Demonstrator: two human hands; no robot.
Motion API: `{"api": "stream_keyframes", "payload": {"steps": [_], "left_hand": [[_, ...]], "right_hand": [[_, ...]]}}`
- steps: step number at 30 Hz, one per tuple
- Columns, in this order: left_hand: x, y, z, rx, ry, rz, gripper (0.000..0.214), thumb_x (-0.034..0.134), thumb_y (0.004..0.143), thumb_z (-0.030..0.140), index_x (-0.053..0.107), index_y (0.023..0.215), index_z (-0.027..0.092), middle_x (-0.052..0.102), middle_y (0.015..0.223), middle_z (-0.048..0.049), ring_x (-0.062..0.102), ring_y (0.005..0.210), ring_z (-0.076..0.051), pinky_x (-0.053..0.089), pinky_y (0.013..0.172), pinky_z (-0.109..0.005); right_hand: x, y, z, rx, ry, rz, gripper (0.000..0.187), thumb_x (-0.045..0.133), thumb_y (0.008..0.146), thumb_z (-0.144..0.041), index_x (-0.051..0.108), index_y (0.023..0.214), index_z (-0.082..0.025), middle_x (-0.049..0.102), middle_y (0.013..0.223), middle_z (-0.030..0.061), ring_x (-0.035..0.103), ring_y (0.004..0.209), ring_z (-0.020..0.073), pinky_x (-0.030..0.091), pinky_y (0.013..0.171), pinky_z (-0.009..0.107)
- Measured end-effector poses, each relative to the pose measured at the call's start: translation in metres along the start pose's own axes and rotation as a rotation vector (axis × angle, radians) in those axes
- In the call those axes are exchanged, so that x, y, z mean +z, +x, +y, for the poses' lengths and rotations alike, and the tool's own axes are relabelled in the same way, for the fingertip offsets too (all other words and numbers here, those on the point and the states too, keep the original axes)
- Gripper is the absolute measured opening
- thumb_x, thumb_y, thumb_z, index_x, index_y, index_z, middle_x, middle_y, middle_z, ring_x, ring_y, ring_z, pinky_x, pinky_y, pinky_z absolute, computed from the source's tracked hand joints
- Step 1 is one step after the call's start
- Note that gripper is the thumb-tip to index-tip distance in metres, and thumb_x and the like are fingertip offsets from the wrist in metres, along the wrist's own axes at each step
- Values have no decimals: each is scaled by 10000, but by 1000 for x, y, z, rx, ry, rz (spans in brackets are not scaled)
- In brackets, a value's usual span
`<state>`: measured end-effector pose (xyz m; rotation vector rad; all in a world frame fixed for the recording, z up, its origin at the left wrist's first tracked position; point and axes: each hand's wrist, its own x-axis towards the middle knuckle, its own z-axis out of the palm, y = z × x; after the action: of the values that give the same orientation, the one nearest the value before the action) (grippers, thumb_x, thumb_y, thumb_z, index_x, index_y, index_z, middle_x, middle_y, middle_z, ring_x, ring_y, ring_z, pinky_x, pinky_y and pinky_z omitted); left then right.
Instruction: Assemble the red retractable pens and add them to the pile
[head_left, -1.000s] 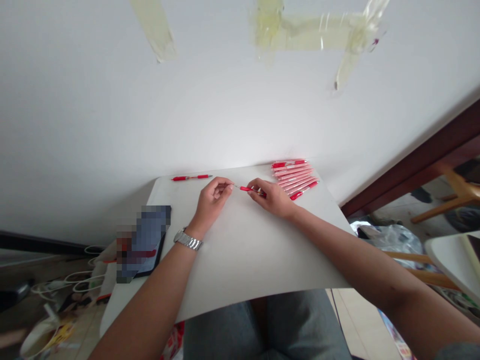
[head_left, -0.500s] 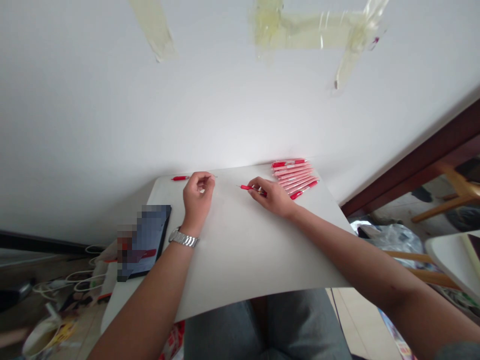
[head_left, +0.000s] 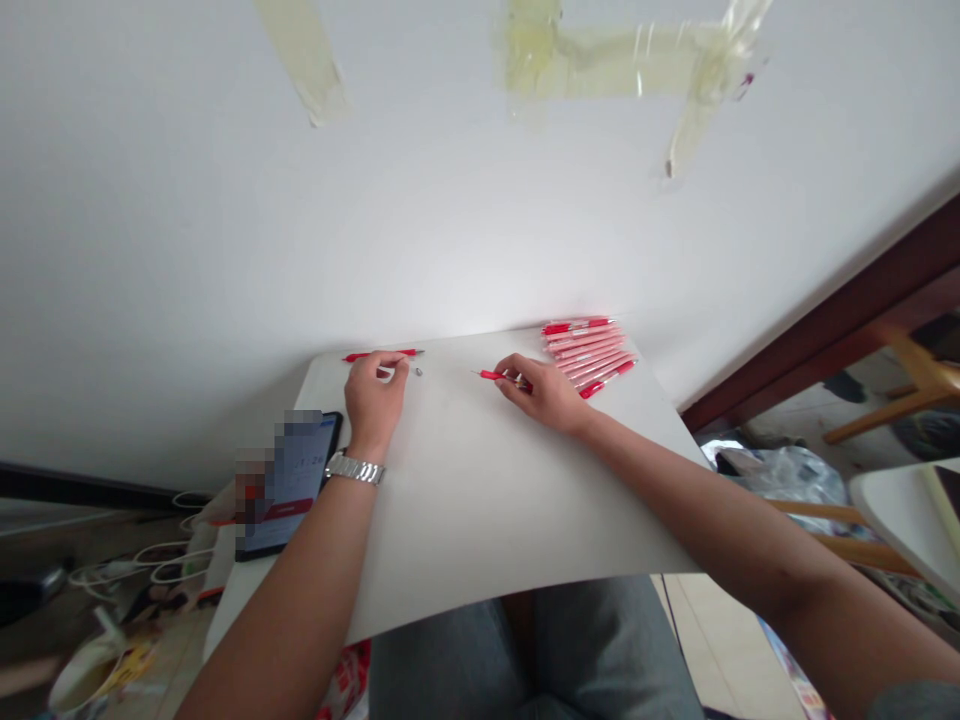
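My left hand [head_left: 376, 392], wearing a silver watch [head_left: 355, 468], is pinched at the table's far left. A small clear piece with a grey end [head_left: 418, 372] sticks out by its fingertips, too small to name surely. Just behind that hand lies a red pen [head_left: 409, 352], partly covered by the fingers. My right hand [head_left: 541, 390] is closed on a red pen [head_left: 489, 375], whose thin point faces left. Beside the right hand lies a row of several pens in clear pink-looking wrappers [head_left: 589, 350], with a red pen [head_left: 619, 374] at its near side.
A phone or tablet [head_left: 296, 490] with a lit, partly blurred screen lies on the left of the white table [head_left: 480, 500]. The wall [head_left: 465, 230] rises right behind the table. Cables [head_left: 161, 560] and a cup [head_left: 82, 670] are at lower left; a wooden chair [head_left: 855, 552] stands right.
My left hand has shifted left and slightly nearer, baring more of the red pen behind it. The small clear piece moved along with it. My right hand has barely moved.
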<state>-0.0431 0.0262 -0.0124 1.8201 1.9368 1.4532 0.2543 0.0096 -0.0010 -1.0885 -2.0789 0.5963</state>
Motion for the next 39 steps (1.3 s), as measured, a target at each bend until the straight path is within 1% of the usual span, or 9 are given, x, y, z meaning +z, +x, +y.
{"api": "stream_keyframes", "payload": {"steps": [4, 7, 11, 18, 26, 32, 36, 39], "left_hand": [[2, 0, -7, 49, 3, -39, 175, 685, 929, 357, 786, 941, 214, 790, 982, -80, 654, 847, -239, 521, 865, -393], [2, 0, -8, 87, 5, -73, 150, 687, 924, 329, 795, 919, 226, 806, 978, -83, 672, 863, -260, 535, 875, -418], [1, 1, -7, 100, 16, -130, 150, 680, 925, 300, 808, 927, 222, 821, 1001, -86, 703, 873, -276, 550, 891, -440], [1, 0, -7, 115, 56, -160, 159, 678, 924, 311, 818, 941, 237, 818, 993, -66, 704, 858, -269, 544, 859, -421], [3, -1, -11, 96, 60, -173, 180, 680, 927, 319, 830, 997, 247, 811, 1062, -77, 704, 863, -267, 548, 859, -424], [4, -1, -12, 100, 56, -164, 174, 664, 931, 300, 821, 993, 254, 810, 1062, -70, 715, 900, -272, 553, 902, -436], [3, 0, -7, 101, 28, -136, 201, 610, 942, 253, 803, 996, 229, 810, 1066, -88, 715, 945, -280, 549, 929, -441], [1, -1, 1, 113, 15, -92, 229, 562, 958, 229, 782, 1019, 205, 797, 1083, -109, 699, 991, -279, 543, 948, -434]], "right_hand": [[0, 0, 0, 7, -5, -3, 218, 604, 1029, -389, 676, 1162, -232, 748, 964, 46, 627, 746, 159, 440, 702, 275], [0, 0, 0, 9, -11, -1, 219, 606, 1029, -390, 677, 1165, -233, 749, 971, 47, 630, 756, 160, 441, 706, 272], [0, 0, 1, 0, -10, 8, 215, 607, 1029, -384, 682, 1155, -227, 743, 961, 46, 628, 748, 156, 439, 707, 270], [1, 0, 1, -11, 1, 13, 229, 605, 1027, -390, 681, 1157, -219, 740, 955, 47, 626, 741, 153, 441, 702, 269], [1, 0, 1, 5, -1, 9, 232, 603, 1027, -401, 682, 1157, -226, 742, 945, 43, 615, 731, 153, 440, 697, 271], [2, 0, 3, 13, -1, 8, 236, 603, 1027, -404, 681, 1167, -231, 750, 958, 44, 609, 723, 152, 441, 694, 273], [1, 0, 2, 18, -5, 3, 238, 603, 1023, -399, 682, 1169, -229, 751, 960, 45, 611, 727, 152, 440, 698, 274], [1, 0, 2, 14, -5, 2, 233, 601, 1024, -392, 684, 1163, -224, 746, 948, 44, 611, 722, 150, 437, 694, 274]]}}
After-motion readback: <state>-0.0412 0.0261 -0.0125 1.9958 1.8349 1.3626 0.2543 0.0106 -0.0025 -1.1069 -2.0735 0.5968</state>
